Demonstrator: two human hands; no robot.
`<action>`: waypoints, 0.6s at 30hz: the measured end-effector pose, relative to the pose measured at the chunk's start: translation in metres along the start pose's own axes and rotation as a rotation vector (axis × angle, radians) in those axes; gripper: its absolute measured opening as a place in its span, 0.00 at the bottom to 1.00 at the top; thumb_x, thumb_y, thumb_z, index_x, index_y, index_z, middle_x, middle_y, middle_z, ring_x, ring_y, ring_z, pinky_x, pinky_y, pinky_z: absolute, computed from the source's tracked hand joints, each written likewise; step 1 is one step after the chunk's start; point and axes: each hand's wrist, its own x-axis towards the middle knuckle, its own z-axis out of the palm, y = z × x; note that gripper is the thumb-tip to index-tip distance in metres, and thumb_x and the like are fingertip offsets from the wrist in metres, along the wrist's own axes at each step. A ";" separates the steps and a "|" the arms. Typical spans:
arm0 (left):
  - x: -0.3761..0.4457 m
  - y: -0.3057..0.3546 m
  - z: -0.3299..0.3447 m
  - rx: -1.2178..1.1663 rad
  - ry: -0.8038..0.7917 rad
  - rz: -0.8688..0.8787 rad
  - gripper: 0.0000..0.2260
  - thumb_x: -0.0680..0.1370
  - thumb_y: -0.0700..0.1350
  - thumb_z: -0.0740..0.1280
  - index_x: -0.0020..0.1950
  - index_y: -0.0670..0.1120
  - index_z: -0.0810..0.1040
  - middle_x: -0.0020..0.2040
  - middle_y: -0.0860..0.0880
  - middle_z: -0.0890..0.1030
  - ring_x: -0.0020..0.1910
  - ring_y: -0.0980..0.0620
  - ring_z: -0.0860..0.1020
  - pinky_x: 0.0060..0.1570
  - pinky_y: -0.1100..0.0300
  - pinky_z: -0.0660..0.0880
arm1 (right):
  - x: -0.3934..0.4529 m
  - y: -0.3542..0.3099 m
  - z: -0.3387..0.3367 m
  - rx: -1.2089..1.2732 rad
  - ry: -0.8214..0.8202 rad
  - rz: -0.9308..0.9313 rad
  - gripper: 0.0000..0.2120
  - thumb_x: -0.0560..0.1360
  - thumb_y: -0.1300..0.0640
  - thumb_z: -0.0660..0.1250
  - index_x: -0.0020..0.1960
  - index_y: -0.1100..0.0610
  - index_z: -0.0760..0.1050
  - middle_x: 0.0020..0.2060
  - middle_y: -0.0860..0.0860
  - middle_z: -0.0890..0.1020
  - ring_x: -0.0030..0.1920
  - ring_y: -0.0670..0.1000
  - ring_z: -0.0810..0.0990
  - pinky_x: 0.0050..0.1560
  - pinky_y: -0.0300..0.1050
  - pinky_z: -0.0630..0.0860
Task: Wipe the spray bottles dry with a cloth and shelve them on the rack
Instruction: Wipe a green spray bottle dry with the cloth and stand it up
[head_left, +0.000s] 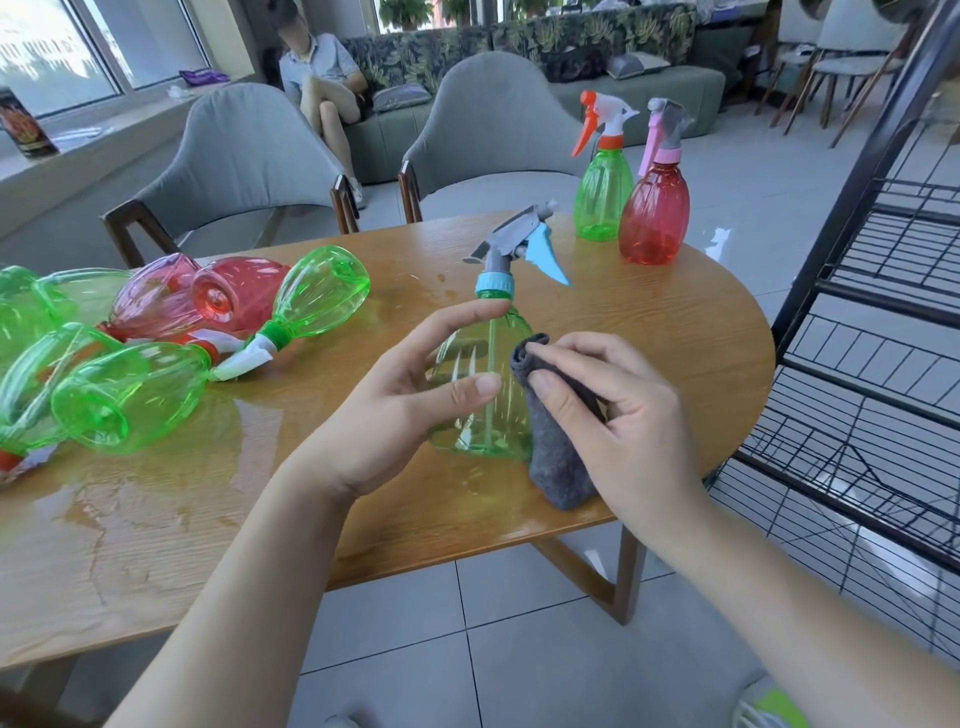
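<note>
Head view: round-ended wooden table (649, 332), wet at its left side; black wire rack (878, 332) just beside its right end; clear green plastic spray bottle (480, 400) upright near the front edge, left hand (395, 395) gripping it; right hand (618, 410) pressing a bunched grey cloth (558, 457) against its side.
</note>
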 end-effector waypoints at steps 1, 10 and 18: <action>0.001 0.000 0.002 -0.048 0.026 -0.013 0.26 0.78 0.45 0.75 0.75 0.54 0.76 0.75 0.42 0.75 0.74 0.39 0.74 0.73 0.39 0.73 | -0.002 0.000 -0.001 -0.013 -0.008 -0.030 0.11 0.80 0.60 0.71 0.61 0.59 0.85 0.55 0.49 0.83 0.58 0.47 0.82 0.58 0.37 0.76; 0.012 0.015 0.034 -0.460 0.303 -0.043 0.24 0.78 0.47 0.72 0.74 0.57 0.77 0.61 0.44 0.83 0.57 0.42 0.83 0.50 0.47 0.82 | 0.003 -0.001 -0.010 -0.173 0.103 -0.258 0.09 0.80 0.65 0.70 0.59 0.65 0.84 0.53 0.57 0.82 0.55 0.47 0.81 0.57 0.36 0.75; 0.018 0.016 0.063 -0.575 0.394 -0.039 0.26 0.76 0.51 0.72 0.75 0.59 0.73 0.63 0.47 0.84 0.55 0.43 0.85 0.50 0.45 0.83 | 0.000 -0.002 -0.015 -0.232 0.150 -0.420 0.08 0.78 0.68 0.74 0.57 0.67 0.84 0.52 0.60 0.83 0.53 0.55 0.84 0.56 0.46 0.81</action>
